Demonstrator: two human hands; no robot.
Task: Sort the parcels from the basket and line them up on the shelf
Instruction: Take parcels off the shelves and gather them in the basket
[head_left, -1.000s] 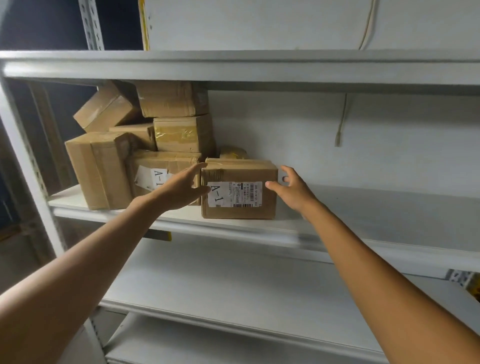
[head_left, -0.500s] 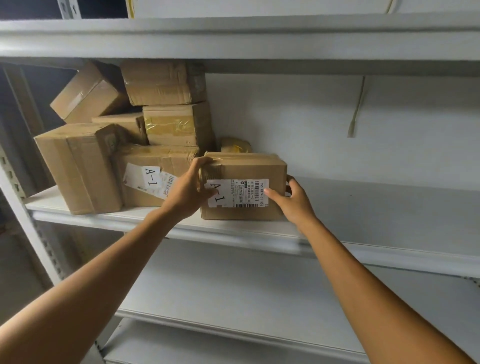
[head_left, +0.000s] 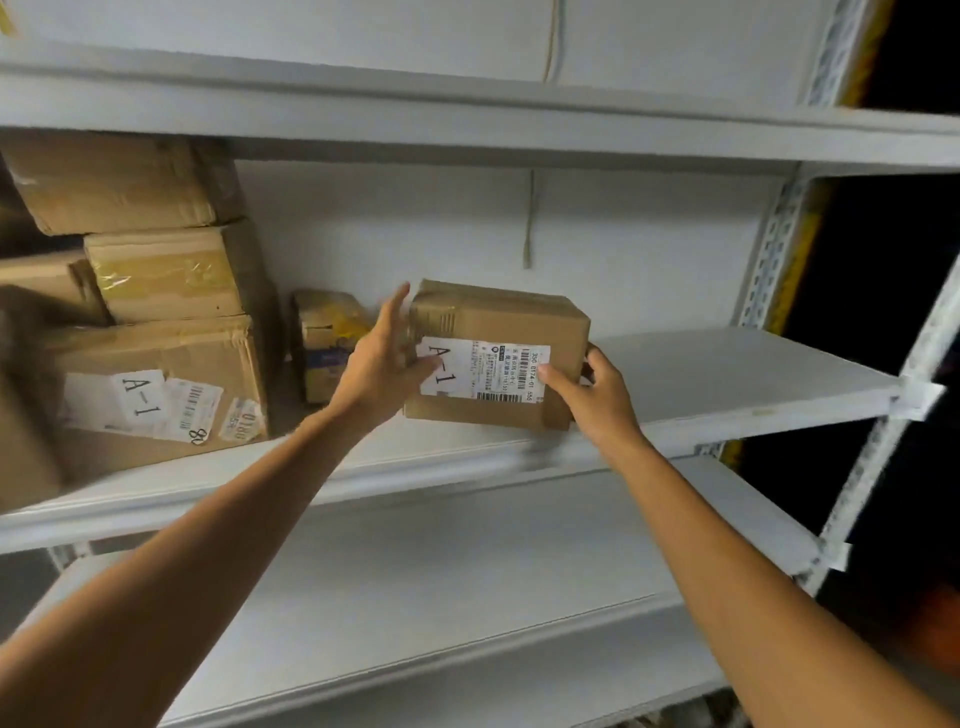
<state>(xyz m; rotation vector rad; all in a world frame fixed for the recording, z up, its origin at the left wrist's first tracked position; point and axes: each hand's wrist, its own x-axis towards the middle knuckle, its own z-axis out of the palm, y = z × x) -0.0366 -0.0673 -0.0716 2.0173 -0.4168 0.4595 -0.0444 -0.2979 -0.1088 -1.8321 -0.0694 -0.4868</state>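
Observation:
A brown cardboard parcel (head_left: 498, 322) with a white A-1 label is on the middle shelf board (head_left: 727, 379), held between my two hands. My left hand (head_left: 376, 371) presses its left side with straight fingers, thumb on the label. My right hand (head_left: 597, 395) grips its right front edge, thumb on the label and fingers curled behind. Whether the parcel touches the board I cannot tell. A gap separates it from the stacked parcels on the left. No basket is in view.
A large A-1 parcel (head_left: 156, 364) lies at the left with two boxes (head_left: 171, 275) (head_left: 114, 182) piled on it. A small yellow-taped parcel (head_left: 327, 338) stands at the back. The shelf's right upright (head_left: 769, 260) ends the board. A lower shelf (head_left: 441, 571) is below.
The parcel has moved right along the shelf, away from the stack, with both hands on it. My view has swung right, showing the shelf's right end.

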